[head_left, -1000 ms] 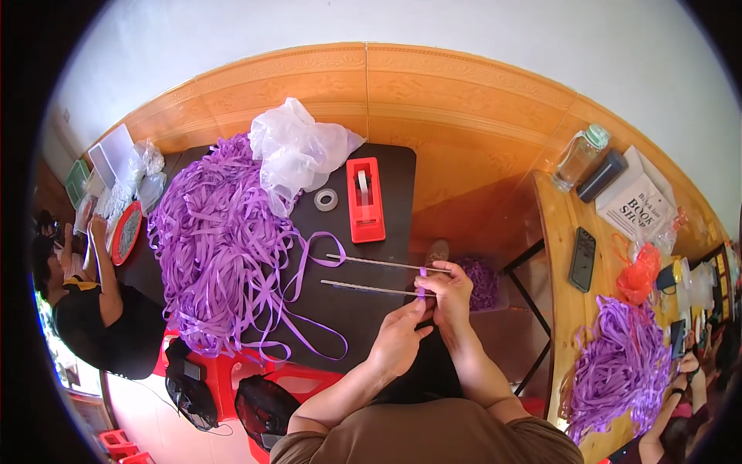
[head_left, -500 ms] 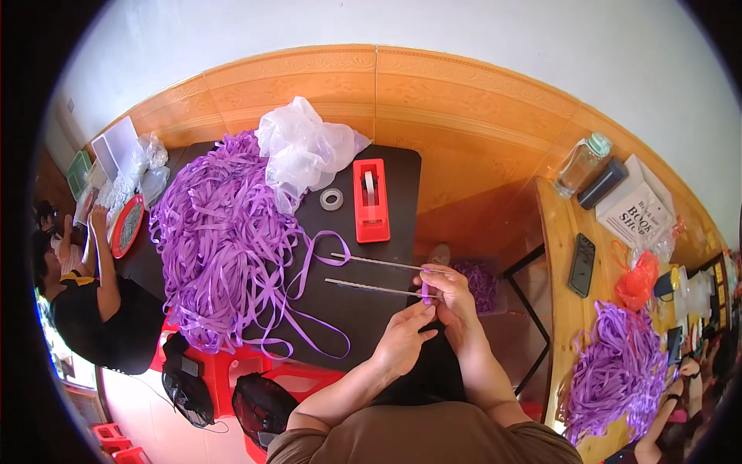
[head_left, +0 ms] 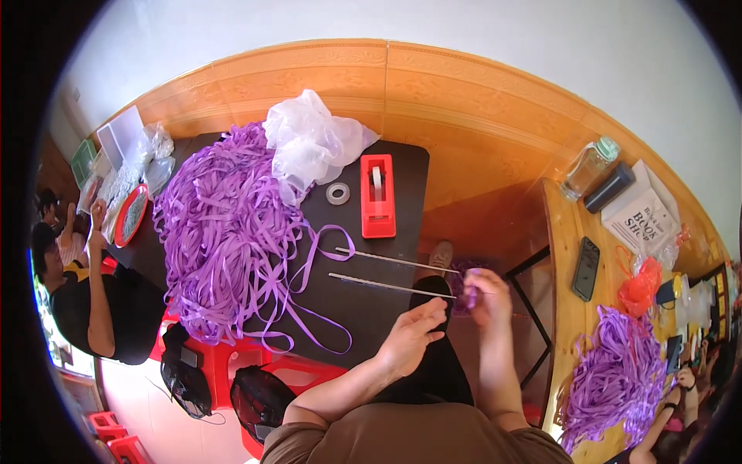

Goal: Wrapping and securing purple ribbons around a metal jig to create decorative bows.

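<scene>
Two thin metal rods (head_left: 394, 284) lie side by side on the dark table (head_left: 386, 321), with their near ends sticking out past its right edge. My left hand (head_left: 417, 331) is just below the rod ends, fingers stretched out and holding nothing. Right of the rod ends is my right hand (head_left: 488, 301), slightly blurred, its fingers closed on a small piece of purple ribbon; its exact shape is smeared. A big heap of purple ribbon (head_left: 224, 240) covers the table's left part, and a loose strand curls near the rods' far ends.
A red tape dispenser (head_left: 378, 216), a tape roll (head_left: 337, 193) and a white plastic bag (head_left: 317, 143) lie on the dark table. On the wooden table (head_left: 564, 255) at right are a phone (head_left: 586, 268), a bottle (head_left: 591, 170) and more ribbon (head_left: 618, 371). People sit at both sides.
My right hand has come away from the rod ends and moved right with the purple ribbon piece. My left hand has parted from it, and its fingers have straightened.
</scene>
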`<state>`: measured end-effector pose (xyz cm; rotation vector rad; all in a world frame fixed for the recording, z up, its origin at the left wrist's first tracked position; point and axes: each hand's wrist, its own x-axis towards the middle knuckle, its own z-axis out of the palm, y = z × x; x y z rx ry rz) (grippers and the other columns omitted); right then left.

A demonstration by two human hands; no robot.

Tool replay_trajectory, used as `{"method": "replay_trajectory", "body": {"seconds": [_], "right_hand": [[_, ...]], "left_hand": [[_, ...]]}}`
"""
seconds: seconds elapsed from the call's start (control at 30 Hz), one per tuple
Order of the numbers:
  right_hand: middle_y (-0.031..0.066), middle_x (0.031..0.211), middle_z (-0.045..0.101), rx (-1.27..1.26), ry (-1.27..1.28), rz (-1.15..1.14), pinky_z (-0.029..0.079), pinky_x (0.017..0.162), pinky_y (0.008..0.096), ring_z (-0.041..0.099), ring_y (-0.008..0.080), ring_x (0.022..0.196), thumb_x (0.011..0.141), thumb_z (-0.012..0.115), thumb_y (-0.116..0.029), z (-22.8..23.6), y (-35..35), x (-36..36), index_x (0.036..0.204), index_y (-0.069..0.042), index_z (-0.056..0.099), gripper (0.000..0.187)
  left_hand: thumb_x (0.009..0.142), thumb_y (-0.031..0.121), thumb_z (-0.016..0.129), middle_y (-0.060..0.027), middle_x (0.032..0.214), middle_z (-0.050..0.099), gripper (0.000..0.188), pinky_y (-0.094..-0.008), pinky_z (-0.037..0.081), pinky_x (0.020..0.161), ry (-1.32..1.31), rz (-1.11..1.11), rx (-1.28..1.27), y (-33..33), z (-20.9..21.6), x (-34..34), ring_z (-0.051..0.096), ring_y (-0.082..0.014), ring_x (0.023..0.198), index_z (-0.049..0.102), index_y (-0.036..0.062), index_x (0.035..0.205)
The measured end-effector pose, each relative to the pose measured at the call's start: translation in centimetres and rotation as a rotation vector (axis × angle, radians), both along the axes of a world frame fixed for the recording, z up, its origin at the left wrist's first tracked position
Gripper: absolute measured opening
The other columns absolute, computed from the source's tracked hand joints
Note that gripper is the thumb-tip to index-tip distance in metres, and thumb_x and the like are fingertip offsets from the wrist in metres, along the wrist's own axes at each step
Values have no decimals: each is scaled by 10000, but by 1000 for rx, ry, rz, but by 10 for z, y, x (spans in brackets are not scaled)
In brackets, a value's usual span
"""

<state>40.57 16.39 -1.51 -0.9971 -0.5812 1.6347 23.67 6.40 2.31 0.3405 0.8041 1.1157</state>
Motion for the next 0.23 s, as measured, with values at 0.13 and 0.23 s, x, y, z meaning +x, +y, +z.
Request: {"method": "replay_trajectory", "body": {"seconds": [0.13,0.23], "right_hand": [[64,720,655,50,-312,-107,410,433,194,571,97,529,801,695,-82,-5,14,50,900,-26,672,116],[65,727,651,129,-706,-95,466,508,217,576,116,553,854,665,-172,-36,40,83,944,-7,663,187]], "left_hand": [[940,135,533,-64,1298,534,407,-283,415,912,88,-266,244,-19,23,-3,532,-164,1127,468,17,1324],[932,145,560,-73,1276,551,433,-290,383,997,175,-408,612,-25,46,-33,524,-167,1144,458,32,1337]]}}
